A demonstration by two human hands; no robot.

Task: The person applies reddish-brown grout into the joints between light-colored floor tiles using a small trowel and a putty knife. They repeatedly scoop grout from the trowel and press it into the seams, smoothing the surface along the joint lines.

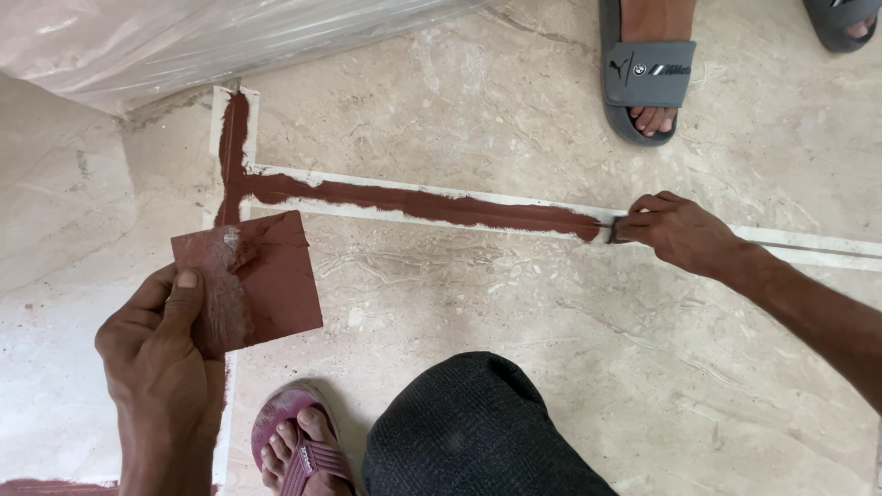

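One red-smeared tile [248, 280] (left hand [152, 354]), one scraper [614, 230]

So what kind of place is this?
Likely a room under renovation or construction: marble-look floor tiles with a taped joint filled with red-brown grout, plastic sheeting covering something, and the right hand working the joint while the left hand holds a smeared square board.

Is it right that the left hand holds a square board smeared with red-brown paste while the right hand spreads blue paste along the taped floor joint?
Not quite: the paste in the joint is red-brown, not blue, as the head view shows. The left hand does hold the smeared board, and the right hand works at the taped joint.
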